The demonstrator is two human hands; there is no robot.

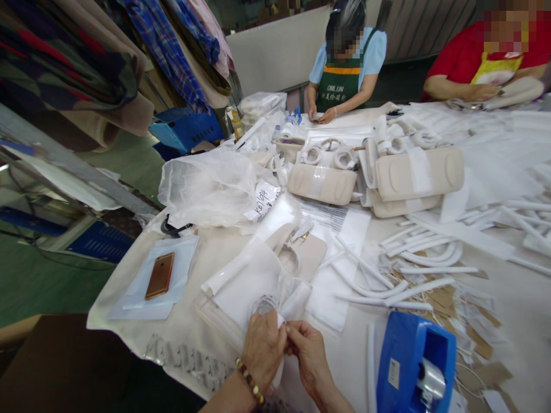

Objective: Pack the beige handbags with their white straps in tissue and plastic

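My left hand (263, 347), with a bead bracelet at the wrist, and my right hand (309, 355) meet at the table's near edge. Both pinch the lower edge of a clear plastic bag (253, 284) that holds folded white fabric. The fingers of each hand are closed on the bag's edge. A small clear round thing (264, 303) lies just above my left fingers. A blue tape dispenser (415, 364) stands to the right of my right hand.
A gold phone (160, 275) lies on a flat bag at the left. White strips (426, 258), beige padded pieces (419, 172) and a crumpled plastic bag (206, 186) cover the table. Two other people (344, 69) work at the far side. Hanging clothes (69, 63) at left.
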